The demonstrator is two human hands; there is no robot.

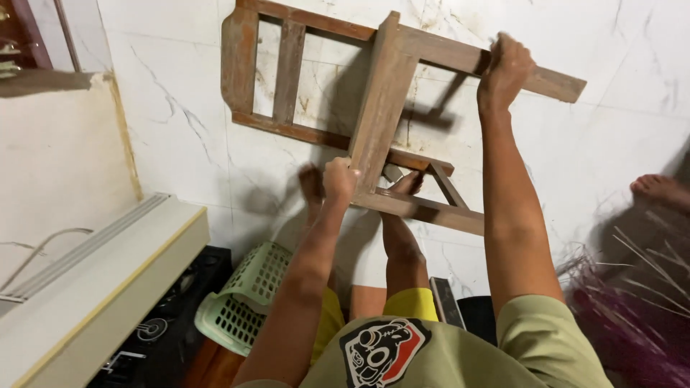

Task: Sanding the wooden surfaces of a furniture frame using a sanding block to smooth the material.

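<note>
Overhead, both hands hold a worn wooden chair frame (pixel 374 108) tilted above the white marble floor (pixel 180 122). The left hand (pixel 339 179) is closed around a central slat near the lower crossbar; the right hand (pixel 505 70) grips an upper rail. A green plastic basket (pixel 241 302) lies just beside the person's legs.

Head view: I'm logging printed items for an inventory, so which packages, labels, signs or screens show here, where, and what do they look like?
Printed badge on the olive green shirt: bottom centre, shield-like patch in black, white and red.
No packages, signs or screens are visible.
</note>
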